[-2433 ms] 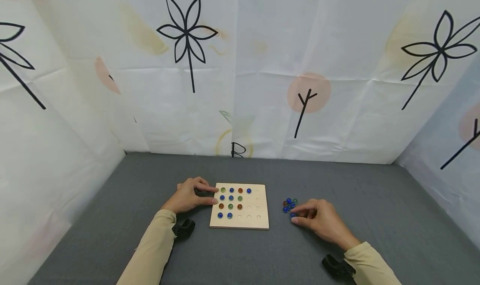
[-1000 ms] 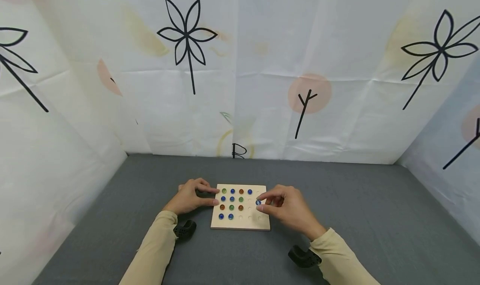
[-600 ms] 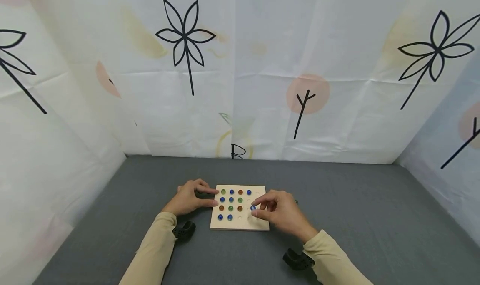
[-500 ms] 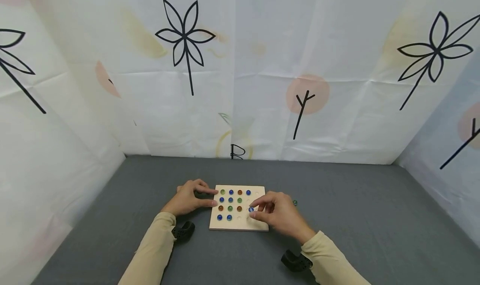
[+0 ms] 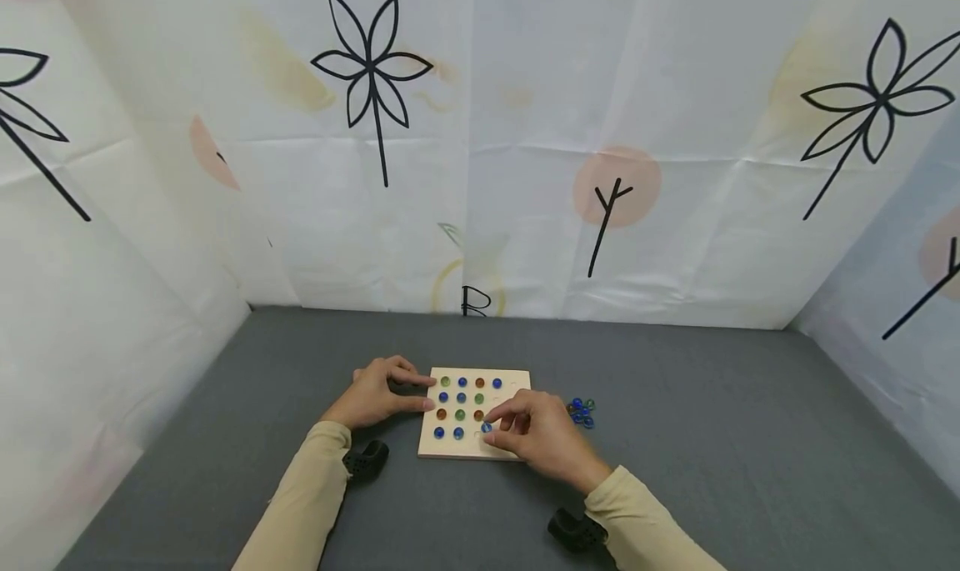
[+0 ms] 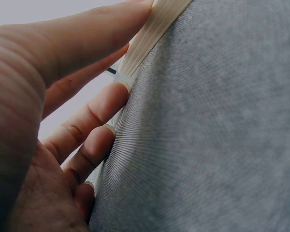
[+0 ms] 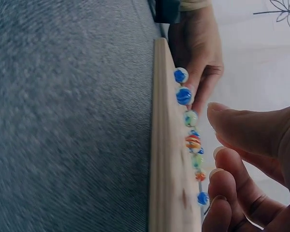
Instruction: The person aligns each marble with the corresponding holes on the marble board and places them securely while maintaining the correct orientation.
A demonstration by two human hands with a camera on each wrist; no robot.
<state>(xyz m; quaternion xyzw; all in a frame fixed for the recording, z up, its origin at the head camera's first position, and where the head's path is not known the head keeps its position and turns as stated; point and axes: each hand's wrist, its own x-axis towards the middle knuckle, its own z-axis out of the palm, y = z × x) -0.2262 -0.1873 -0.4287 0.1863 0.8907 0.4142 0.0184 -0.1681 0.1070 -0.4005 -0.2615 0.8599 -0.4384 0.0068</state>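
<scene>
A pale wooden board [image 5: 450, 447] with rows of round hollows lies on the grey cloth. Blue, green and amber glass marbles fill several hollows, among them a green marble [image 5: 446, 381] at the far left corner. My right hand [image 5: 551, 438] pinches a blue marble [image 5: 486, 428] between thumb and index finger, low over the board's near part. In the right wrist view the thumb [image 7: 251, 128] hides that marble. My left hand [image 5: 382, 396] rests at the board's left edge, thumb [image 6: 101, 31] and index fingertip touching it, the other fingers [image 6: 94, 113] loosely extended.
A small cluster of loose marbles [image 5: 577, 411], mostly blue, lies on the cloth right of the board, partly behind my right hand. A black wrist camera [image 5: 576, 531] hangs under the right forearm. White printed curtains [image 5: 525, 246] enclose the table's back and sides.
My right hand has picked a blue marble from the cluster, carried it left over the board and moved further left and nearer to me. The left hand stays at the edge.
</scene>
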